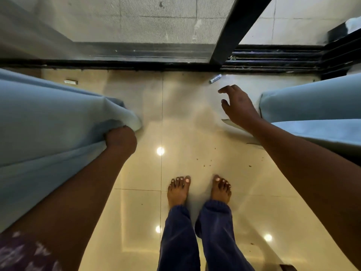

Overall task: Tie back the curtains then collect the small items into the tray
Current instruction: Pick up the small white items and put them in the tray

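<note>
- While the left hand (pixel 121 138) bunches a fistful of the left curtain (pixel 48 122), fingers curled tight into the blue cloth, the right hand (pixel 237 104) hovers with fingers spread and loosely bent, holding nothing.
- The right curtain (pixel 312 98) hangs just beside that empty hand, at the right edge of the scene; whether the wrist brushes the cloth cannot be told.
- A small white marker (pixel 215 78) lies on the tiled floor (pixel 175 133) at the far side, close to the black door track (pixel 136 65) and just beyond the right fingertips.
- A pale flat item (pixel 70 82) rests on the floor at the far left, too small to identify.
- Bare feet (pixel 178 189) stand near the middle of the floor, well apart from the marker. No tray or tie-back is in view.
- Judged from this, the curtains are being gathered and neither is yet tied.
- Risks: the left bunch could slip and fall open if the fist loosens before a tie goes round it; a swinging hem could sweep the marker into the track grooves; a step forward could land on the marker and roll the foot on the glossy tile.
</note>
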